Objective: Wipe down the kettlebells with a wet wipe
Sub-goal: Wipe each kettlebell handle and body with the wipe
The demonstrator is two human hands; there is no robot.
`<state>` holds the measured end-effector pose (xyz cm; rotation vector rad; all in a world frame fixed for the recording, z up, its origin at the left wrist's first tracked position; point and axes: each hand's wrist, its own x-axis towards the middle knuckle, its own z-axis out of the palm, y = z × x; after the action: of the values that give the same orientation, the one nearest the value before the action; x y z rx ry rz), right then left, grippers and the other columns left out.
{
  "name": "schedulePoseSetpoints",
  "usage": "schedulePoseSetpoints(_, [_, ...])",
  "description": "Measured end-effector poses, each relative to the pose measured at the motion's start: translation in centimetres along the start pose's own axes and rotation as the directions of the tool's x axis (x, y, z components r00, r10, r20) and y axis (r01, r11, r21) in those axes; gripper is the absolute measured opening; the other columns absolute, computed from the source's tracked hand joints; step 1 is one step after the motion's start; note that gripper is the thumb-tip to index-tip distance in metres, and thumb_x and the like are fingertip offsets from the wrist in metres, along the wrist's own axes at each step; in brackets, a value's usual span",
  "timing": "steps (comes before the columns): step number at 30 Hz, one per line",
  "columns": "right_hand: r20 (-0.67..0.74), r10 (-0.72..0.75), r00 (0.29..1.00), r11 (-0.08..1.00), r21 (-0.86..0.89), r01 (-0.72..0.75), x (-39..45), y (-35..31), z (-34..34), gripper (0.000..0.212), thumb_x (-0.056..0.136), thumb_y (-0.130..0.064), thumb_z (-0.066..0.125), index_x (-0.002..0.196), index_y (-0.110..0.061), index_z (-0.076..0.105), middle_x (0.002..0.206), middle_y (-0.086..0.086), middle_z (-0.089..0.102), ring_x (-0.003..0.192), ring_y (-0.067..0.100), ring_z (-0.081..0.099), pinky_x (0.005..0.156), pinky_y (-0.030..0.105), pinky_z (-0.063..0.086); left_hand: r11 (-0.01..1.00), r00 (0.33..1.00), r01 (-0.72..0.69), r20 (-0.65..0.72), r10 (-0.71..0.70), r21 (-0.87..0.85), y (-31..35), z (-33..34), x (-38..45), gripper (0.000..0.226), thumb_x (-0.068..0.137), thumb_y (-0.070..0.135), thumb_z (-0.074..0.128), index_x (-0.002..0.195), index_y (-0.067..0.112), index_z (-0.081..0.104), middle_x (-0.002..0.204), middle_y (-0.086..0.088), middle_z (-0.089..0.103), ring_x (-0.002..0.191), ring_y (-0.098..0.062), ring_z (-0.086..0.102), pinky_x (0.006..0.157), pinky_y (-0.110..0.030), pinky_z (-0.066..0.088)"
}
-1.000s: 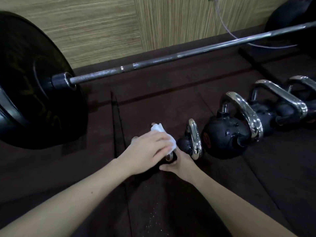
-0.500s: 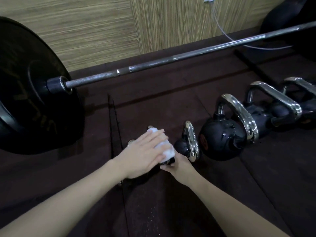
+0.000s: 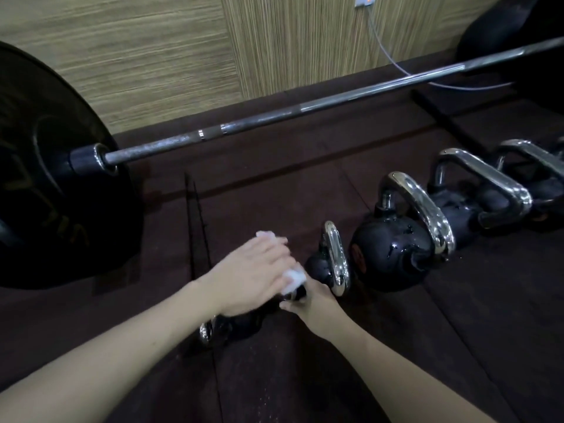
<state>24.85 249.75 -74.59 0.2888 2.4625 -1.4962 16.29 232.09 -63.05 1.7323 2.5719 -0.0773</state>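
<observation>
Head view was all there was to go on. A white wet wipe (image 3: 292, 277) was pressed flat under the left hand (image 3: 254, 274), fingers spread over it rather than curled — so it was pinned against the smallest kettlebell (image 3: 241, 323), most of which was hidden beneath that hand. Only a bit of chrome handle (image 3: 206, 331) was seen poking out at about 7 o'clock from the hand. The right hand (image 3: 314, 306) was laid against the same little kettlebell from the 4 o'clock side; whether it was actually gripping couldn't be told, since the fingers were tucked behind the wipe.

Just beside it, toward 2 o'clock, a second small kettlebell (image 3: 331, 264) was parked, then a larger black kettlebell (image 3: 393, 254) with wet-looking shine on it, and more kettlebells (image 3: 494, 196) were lined up further out the same way. All of it was sat on dark rubber flooring (image 3: 457, 331). A loaded barbell (image 3: 305, 112) was stretched across at 12 o'clock, its big plate (image 3: 45, 184) over at 9.
</observation>
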Motion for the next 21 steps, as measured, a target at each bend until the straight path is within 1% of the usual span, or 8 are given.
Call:
schedulePoseSetpoints(2, [0.002,0.006,1.000,0.999,0.038,-0.006,0.2,0.2,0.3,0.088,0.083,-0.026,0.086,0.155,-0.042,0.038,0.155,-0.009,0.051,0.117,0.003,0.058,0.115,0.037,0.046,0.957,0.979,0.204,0.065,-0.194,-0.206,-2.1,0.2,1.0,0.053,0.110,0.047,0.020,0.122,0.021,0.066,0.129,0.007,0.062,0.143,-0.019,0.047,0.124,-0.043,0.033])
schedulePoseSetpoints(4, [0.039,0.028,0.999,0.998,0.056,-0.030,0.0,-0.3,0.1,0.094,0.085,-0.023,0.085,0.158,-0.047,0.031,0.166,-0.022,0.028,0.137,0.008,0.053,0.121,0.036,0.038,0.852,0.938,0.345,0.127,-0.321,-0.394,-3.1,0.2,1.7,0.053,0.108,0.054,0.018,0.115,0.027,0.063,0.122,0.018,0.057,0.142,-0.012,0.044,0.119,-0.040,0.039])
schedulePoseSetpoints(5, [0.046,0.029,0.999,0.997,0.065,-0.032,-0.2,-0.5,0.0,0.095,0.085,-0.023,0.085,0.158,-0.049,0.029,0.166,-0.023,0.027,0.138,0.008,0.052,0.122,0.036,0.037,0.847,0.939,0.342,0.115,-0.324,-0.406,-3.0,0.3,1.8,0.053,0.109,0.055,0.019,0.115,0.027,0.063,0.121,0.018,0.057,0.145,-0.011,0.041,0.123,-0.038,0.035])
schedulePoseSetpoints(8, [0.013,0.009,1.000,0.997,0.077,-0.010,-0.1,-0.5,0.1,0.095,0.079,-0.031,0.087,0.156,-0.045,0.034,0.152,-0.003,0.056,0.116,0.008,0.061,0.115,0.041,0.046,0.969,0.985,0.162,-0.027,-0.170,-0.189,-0.8,0.1,0.8,0.050,0.113,0.048,0.028,0.126,0.018,0.066,0.131,0.006,0.062,0.150,-0.017,0.036,0.132,-0.029,0.006])
schedulePoseSetpoints(11, [0.023,0.030,0.999,0.992,0.118,-0.032,0.1,0.4,0.5,0.103,0.066,-0.055,0.082,0.156,-0.036,0.036,0.137,0.000,0.066,0.119,0.012,0.065,0.108,0.043,0.051,1.000,1.000,0.019,0.010,-0.019,0.017,1.3,0.5,-0.7,0.050,0.113,0.050,0.031,0.142,0.019,0.057,0.149,-0.002,0.054,0.160,-0.027,0.025,0.132,-0.045,0.014])
schedulePoseSetpoints(13, [0.030,0.013,0.999,0.992,0.125,-0.017,0.0,0.3,0.6,0.096,0.071,-0.048,0.084,0.154,-0.044,0.036,0.142,-0.002,0.061,0.127,0.014,0.062,0.110,0.042,0.050,0.997,0.999,-0.024,0.024,0.022,0.070,1.0,0.7,-1.1,0.051,0.113,0.050,0.027,0.143,0.020,0.056,0.150,-0.004,0.054,0.158,-0.029,0.029,0.130,-0.047,0.020])
schedulePoseSetpoints(18, [-0.001,-0.038,0.999,0.997,0.063,0.038,-0.2,-0.1,-0.1,0.083,0.083,-0.025,0.085,0.153,-0.039,0.040,0.138,0.003,0.066,0.102,0.008,0.060,0.111,0.040,0.049,0.977,0.980,0.197,0.052,-0.193,-0.086,-1.1,0.3,0.1,0.064,0.109,0.066,0.022,0.144,0.022,0.054,0.150,0.006,0.050,0.161,-0.019,0.020,0.132,-0.042,0.017])
schedulePoseSetpoints(21, [-0.003,-0.054,0.999,0.995,0.082,0.054,-0.3,-0.2,-0.2,0.081,0.083,-0.020,0.085,0.152,-0.032,0.044,0.131,0.004,0.069,0.103,0.009,0.065,0.107,0.037,0.052,0.978,0.981,0.193,0.047,-0.190,-0.081,-0.2,0.2,0.2,0.066,0.106,0.069,0.030,0.141,0.020,0.056,0.149,0.005,0.051,0.162,-0.020,0.019,0.133,-0.043,0.015])
